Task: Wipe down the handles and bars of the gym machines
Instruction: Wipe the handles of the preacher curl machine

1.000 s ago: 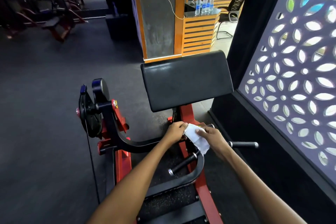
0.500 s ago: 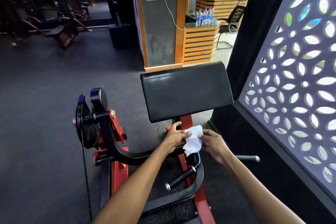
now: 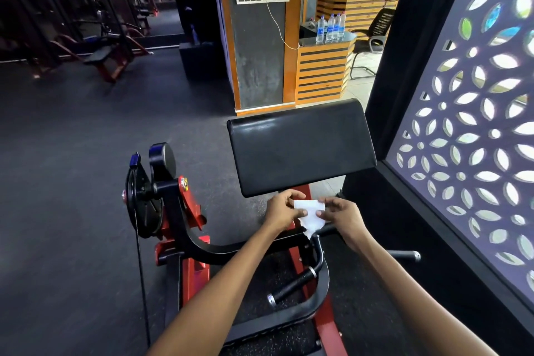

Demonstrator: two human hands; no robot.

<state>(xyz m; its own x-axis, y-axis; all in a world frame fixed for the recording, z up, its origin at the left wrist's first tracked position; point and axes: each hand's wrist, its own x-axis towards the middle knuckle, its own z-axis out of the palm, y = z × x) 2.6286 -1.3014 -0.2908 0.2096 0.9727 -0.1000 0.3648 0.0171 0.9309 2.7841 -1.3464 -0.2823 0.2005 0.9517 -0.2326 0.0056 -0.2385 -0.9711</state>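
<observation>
The white wipe (image 3: 309, 217) is now lifted off the bar and held between both hands, just below the near edge of the black pad (image 3: 300, 147); a second ago it was draped down against the machine's bar. The left hand (image 3: 281, 212) pinches its left edge with thumb and fingers curled, and the right hand (image 3: 341, 215) pinches the right edge the same way, so the wipe is stretched between them with its lower corner hanging just above the curved black bar (image 3: 319, 248). This looks like refolding or opening the wipe to a clean face, so no wiping is under way right now. Below the hands, the short grip (image 3: 291, 283) with its metal end cap angles toward the person, and a second grip (image 3: 404, 255) sticks out well right of the right hand; both probably need attention next. Left of the left hand, the red frame (image 3: 190, 211) carries a black weight plate (image 3: 141, 199).
</observation>
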